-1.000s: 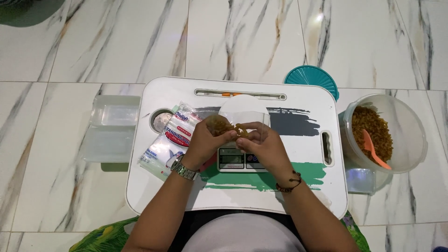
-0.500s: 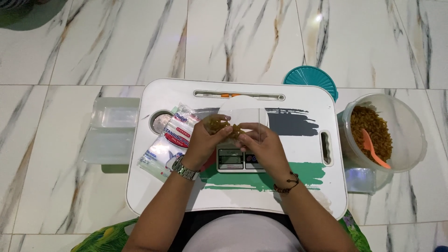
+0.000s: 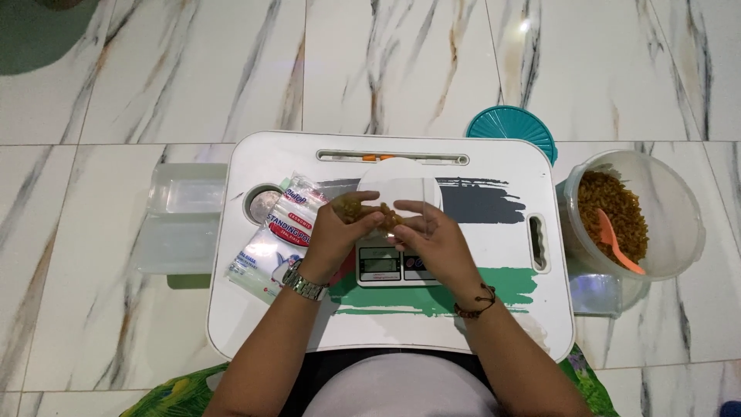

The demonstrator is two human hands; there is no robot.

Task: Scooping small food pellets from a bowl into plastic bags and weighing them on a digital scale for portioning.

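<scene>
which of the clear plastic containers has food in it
The round clear tub right of the lap table, holding brown snacks and an orange spoon; the rectangular container on the left looks empty.

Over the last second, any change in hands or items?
Barely any. Left hand and right hand stay together over the scale, still pinching the small clear pouch of brownish snack. Nothing let go. Snack tub, teal lid and pouch pack unmoved.
</scene>
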